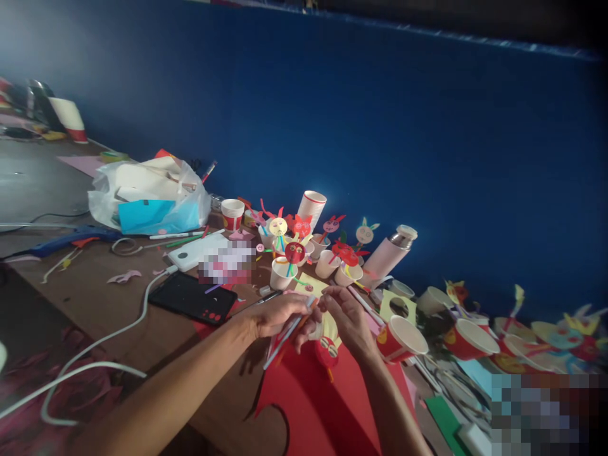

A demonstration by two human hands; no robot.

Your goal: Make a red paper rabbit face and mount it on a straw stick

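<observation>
My left hand [285,313] is closed around a thin pale-blue strip [280,348], which slants down to the left. Something narrow and orange-brown lies alongside the strip in the same grip. My right hand [349,316] meets the left at the fingertips, thumb and fingers drawn together; whatever is pinched there is too small to make out. Just below the hands, a round red paper face [327,352] with pale eyes rests on a large sheet of red paper [323,405]. Yellow paper [311,284] shows behind my fingers.
Paper cups [284,275] with paper faces stand behind the hands, beside a pink thermos [387,256]. More red cups [403,339] are at the right. Leftward lie a black phone [190,297], a white power bank [197,250] with a cable, a plastic bag [107,196] and a blue-handled tool [71,242].
</observation>
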